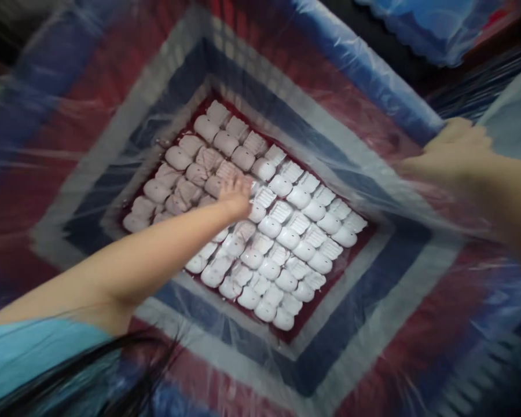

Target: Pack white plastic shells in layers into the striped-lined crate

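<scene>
My left hand (237, 196) reaches over the middle of a close array of white, rounded pieces (287, 238). Its fingers look spread and lie over or on the pieces; no held object shows. Each piece has a smooth rounded part with a small dark spot, beside a ridged part. They lie in slanted rows on a dark red patch (294, 335) of the cloth. At the right, my right hand (458, 139) is blurred at the edge of the plastic-covered table, near its blue border (373, 63). Its fingers are not clear.
Clear plastic with creases covers the red, grey and navy striped cloth (316, 370). A blue scalloped-edge sheet (429, 29) is at the top right. A grey-blue surface (514, 116) lies beyond my right hand. Dark hair strands (143, 347) cross the lower left.
</scene>
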Motion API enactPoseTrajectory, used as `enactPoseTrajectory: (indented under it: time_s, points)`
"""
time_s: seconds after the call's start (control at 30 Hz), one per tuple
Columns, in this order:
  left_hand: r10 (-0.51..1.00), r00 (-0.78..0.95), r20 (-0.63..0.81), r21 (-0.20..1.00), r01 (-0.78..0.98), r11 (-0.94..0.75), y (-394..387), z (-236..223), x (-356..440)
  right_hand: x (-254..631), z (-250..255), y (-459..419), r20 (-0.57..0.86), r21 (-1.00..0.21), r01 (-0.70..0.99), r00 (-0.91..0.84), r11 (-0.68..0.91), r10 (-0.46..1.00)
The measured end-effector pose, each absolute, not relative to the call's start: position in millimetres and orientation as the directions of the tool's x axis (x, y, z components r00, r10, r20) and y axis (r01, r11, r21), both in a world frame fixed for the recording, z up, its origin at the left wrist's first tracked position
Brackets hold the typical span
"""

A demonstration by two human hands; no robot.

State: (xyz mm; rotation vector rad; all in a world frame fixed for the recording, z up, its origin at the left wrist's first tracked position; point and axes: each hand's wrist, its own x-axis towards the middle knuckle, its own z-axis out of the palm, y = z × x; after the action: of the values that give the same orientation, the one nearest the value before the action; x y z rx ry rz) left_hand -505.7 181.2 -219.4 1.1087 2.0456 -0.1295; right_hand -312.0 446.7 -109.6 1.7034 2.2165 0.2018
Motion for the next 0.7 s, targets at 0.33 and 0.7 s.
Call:
enactPoseTrajectory:
  time_s: [0.33,0.7]
  points:
    - [0.843,-0.517,-0.150,0.616,0.618,0.489,-6.3,-41.9,-429.7,-290.6,-114.5,240.8,-0.249,-0.320,0.862,-0.476,0.392,0.843]
    - [0.183,-0.590,-0.786,0.244,-0.024,0.969,-348.3,-103.2,-285.4,-123.9,-78.9,-100.3,-0.389,-0.503,0.558,-0.828,0.660,0.404]
